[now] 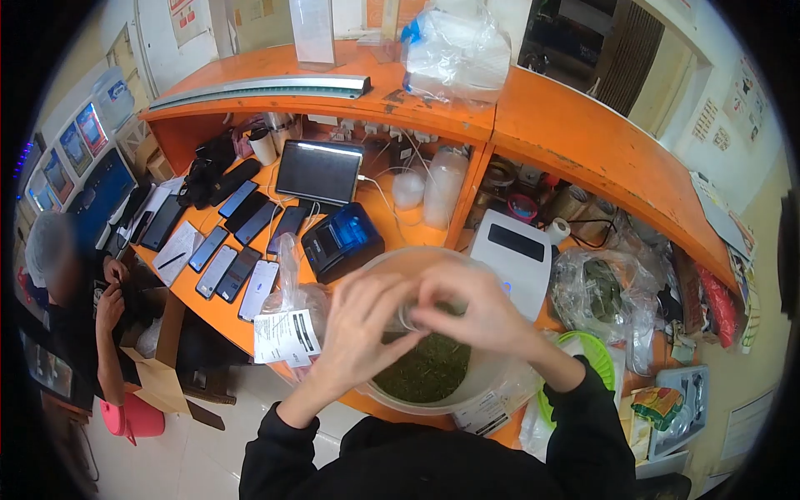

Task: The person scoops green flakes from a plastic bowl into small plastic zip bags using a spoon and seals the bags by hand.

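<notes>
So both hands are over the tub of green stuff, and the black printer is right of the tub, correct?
Not quite: the head view shows the black printer left of the tub. The left hand and right hand are indeed over it.

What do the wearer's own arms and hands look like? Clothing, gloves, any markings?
Left sleeve and right sleeve: plain black, long, loose, ending short of the wrists, no visible print. Left hand and right hand: ungloved, five-fingered. No watch or band visible on either wrist. Fingers too blurred to rule out rings.
</notes>
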Tool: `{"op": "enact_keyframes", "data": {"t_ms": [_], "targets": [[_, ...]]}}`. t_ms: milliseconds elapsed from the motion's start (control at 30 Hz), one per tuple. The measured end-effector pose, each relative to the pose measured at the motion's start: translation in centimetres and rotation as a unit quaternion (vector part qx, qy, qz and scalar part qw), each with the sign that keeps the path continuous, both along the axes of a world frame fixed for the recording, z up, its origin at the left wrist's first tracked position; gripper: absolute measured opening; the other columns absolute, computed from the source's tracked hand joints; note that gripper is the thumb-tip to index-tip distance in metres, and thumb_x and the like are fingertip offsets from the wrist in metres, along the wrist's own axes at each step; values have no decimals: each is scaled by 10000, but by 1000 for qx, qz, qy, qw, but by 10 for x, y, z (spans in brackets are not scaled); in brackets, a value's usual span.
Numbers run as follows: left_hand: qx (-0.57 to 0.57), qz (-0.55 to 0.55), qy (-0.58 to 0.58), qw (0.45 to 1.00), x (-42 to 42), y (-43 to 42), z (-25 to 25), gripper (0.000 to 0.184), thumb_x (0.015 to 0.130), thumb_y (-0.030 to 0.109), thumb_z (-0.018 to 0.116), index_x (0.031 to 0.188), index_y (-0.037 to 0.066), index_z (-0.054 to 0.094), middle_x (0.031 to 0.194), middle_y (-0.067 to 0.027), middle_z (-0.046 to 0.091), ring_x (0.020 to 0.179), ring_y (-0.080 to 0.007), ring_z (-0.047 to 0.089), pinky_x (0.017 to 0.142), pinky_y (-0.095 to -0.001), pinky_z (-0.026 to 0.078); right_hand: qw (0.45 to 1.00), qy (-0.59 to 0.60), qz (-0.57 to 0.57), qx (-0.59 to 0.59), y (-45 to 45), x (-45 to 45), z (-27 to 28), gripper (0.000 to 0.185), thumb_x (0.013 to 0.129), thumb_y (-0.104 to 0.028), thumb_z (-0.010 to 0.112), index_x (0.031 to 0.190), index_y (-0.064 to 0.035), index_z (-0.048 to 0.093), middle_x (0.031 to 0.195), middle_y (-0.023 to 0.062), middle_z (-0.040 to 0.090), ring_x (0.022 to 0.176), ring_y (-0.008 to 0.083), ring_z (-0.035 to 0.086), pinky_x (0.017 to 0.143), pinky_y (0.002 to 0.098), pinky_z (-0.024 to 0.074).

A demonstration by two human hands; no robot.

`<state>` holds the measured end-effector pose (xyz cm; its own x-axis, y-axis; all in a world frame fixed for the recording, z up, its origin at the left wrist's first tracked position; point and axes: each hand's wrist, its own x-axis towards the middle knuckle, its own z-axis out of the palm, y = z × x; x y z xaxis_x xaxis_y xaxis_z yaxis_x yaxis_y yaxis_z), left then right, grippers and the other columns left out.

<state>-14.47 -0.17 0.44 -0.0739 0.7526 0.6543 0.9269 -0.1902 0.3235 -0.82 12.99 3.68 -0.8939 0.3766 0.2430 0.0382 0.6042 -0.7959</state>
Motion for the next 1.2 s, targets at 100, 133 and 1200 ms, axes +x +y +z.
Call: {"op": "enact_keyframes", "data": {"t_ms": [100, 133, 1200], "targets": [[20, 43, -95, 994, -10, -9, -1, 623, 584, 199, 814, 1127, 44, 551, 1070, -109, 552, 1034, -259, 513, 923, -390, 364, 993, -5, 13, 118, 26, -18, -26, 222, 770, -149, 650, 918, -14, 554, 890, 159, 594, 818, 309, 586, 722, 365, 458], [18, 32, -149, 988, -11, -13, 0, 634, 575, 188, 819, 1129, 41, 549, 1074, -111, 552, 1035, -251, 516, 911, -380, 374, 978, -2, 30, 207, 37, -25, -49, 223, 764, -145, 649, 914, -15, 547, 900, 164, 600, 815, 310, 589, 713, 368, 460], [148, 26, -561, 814, -26, -77, -45, 748, 608, 354, 805, 1161, -35, 485, 1110, -148, 485, 1030, -230, 496, 910, -352, 373, 797, -482, 351, -97, 77, -31, -104, 292, 786, -60, 507, 1027, -102, 666, 688, 51, 598, 657, 142, 555, 594, 290, 428]]}}
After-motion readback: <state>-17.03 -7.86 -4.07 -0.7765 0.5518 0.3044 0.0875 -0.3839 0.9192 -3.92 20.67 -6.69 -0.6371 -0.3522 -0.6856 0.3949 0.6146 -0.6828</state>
